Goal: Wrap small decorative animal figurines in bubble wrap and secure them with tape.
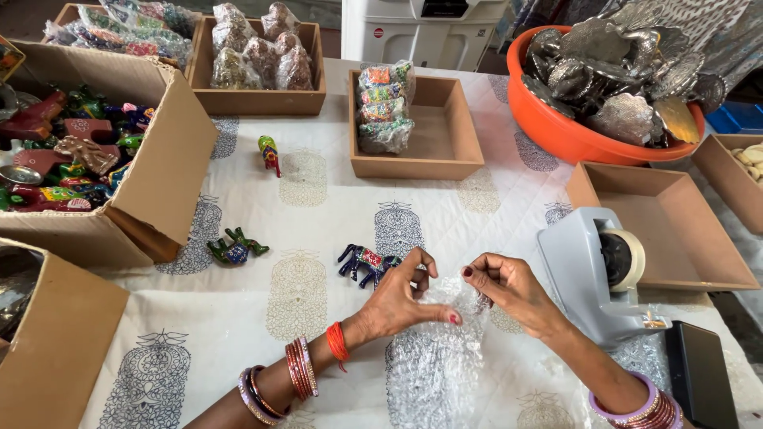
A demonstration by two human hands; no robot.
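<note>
Bubble wrap: a clear sheet [437,357] is spread on the printed tablecloth [318,238] in front of the person; its far edge is lifted between both hands.
Left hand: the hand [401,302] is pinched on the sheet's upper left edge, thumb against fingertips.
Right hand: the hand [505,287] is pinched on the upper right edge, fingers curled.
Blue elephant: a painted figurine [367,262] stands just beyond the left hand, touching or nearly touching the wrap.
Step in hand: the sheet appears to be being readied for wrapping; no figurine lies on it yet.
Next move: a figurine would likely need setting on the sheet, then tape.
Tape dispenser: a grey one [596,270] stands just right of the right hand.
Green figurine: it [236,248] lies further left.
Wooden tray: wrapped bundles [385,107] are held in one [453,151] behind.
</note>
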